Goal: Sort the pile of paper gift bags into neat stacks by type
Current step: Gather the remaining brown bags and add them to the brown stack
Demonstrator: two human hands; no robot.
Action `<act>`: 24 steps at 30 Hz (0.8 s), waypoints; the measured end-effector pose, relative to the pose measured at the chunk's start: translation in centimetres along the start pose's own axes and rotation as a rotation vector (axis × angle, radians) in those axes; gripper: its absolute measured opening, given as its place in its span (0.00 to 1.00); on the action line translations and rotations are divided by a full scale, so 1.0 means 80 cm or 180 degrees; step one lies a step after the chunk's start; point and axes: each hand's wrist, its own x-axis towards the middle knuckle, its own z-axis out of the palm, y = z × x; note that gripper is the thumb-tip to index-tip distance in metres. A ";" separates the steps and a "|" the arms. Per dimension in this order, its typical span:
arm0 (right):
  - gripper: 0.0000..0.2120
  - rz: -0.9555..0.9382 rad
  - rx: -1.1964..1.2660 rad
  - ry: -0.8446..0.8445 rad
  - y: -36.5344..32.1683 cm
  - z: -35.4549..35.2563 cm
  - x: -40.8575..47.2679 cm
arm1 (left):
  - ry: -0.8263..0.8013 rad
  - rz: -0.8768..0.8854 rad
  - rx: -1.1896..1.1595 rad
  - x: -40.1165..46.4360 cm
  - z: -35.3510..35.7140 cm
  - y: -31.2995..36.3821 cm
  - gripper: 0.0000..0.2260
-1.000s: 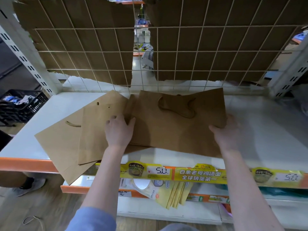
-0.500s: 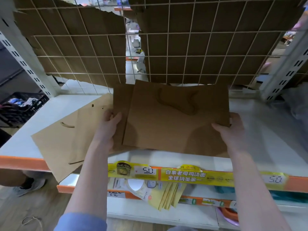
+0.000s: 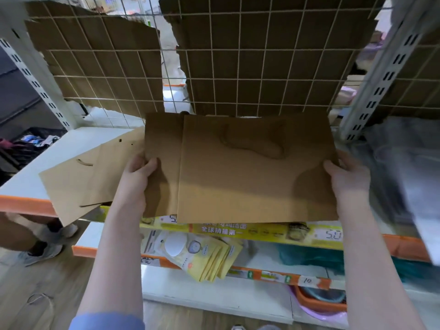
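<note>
To the left of our left hand [image 3: 139, 177], two lighter paper bags [image 3: 78, 179] lie flat on the shelf [image 3: 59, 151], overlapped and skewed, one corner hanging past its orange front edge. They lie just beside that hand and well apart from the right one, so we judge the left hand the nearer for any move toward them.

The left hand grips the left edge of the darker brown bags [image 3: 250, 172], thumb on top, fingers hidden beneath. These bags span the gap between both hands, their long axis running left to right, and appear raised off the shelf and tilted toward us. At least two are in the bundle: one shows as a strip [image 3: 162, 163] stepped out to the left from under the top one. A handle shows as a raised outline through the top face. We judge squaring these edges to be the step in hand.

The right hand [image 3: 347, 179] holds the right edge likewise, thumb over the top.

Beyond the hands a wire grid [image 3: 238, 67] backs the shelf, torn cardboard behind it. Below the hands runs a yellow price strip [image 3: 238, 231], with yellow packets [image 3: 209, 258] on the lower shelf. Right of the right hand, something grey is too blurred to identify.
</note>
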 end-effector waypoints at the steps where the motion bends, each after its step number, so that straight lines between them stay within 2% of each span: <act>1: 0.14 -0.0054 0.0012 0.0031 0.001 -0.007 -0.006 | -0.0021 0.0010 -0.0036 -0.007 0.001 0.002 0.09; 3: 0.11 -0.0089 0.0067 0.0130 0.006 -0.022 -0.020 | -0.0098 0.0016 -0.0045 -0.020 -0.001 0.003 0.09; 6: 0.21 -0.0076 -0.0058 0.0323 0.016 -0.046 -0.045 | -0.0324 -0.0017 -0.0043 -0.041 -0.007 0.000 0.07; 7: 0.22 -0.0089 -0.0146 0.0372 0.018 -0.054 -0.056 | -0.0356 -0.0067 -0.0083 -0.050 -0.009 -0.001 0.08; 12: 0.17 0.0097 -0.0297 0.0724 0.030 -0.099 -0.105 | -0.0489 -0.0221 -0.0101 -0.096 -0.008 -0.014 0.07; 16: 0.17 0.0175 -0.0377 0.0944 0.030 -0.144 -0.130 | -0.0517 -0.0370 -0.0114 -0.129 0.015 -0.009 0.04; 24: 0.17 0.0165 -0.0498 0.1225 0.044 -0.249 -0.136 | -0.0952 -0.0181 -0.0067 -0.197 0.099 0.005 0.05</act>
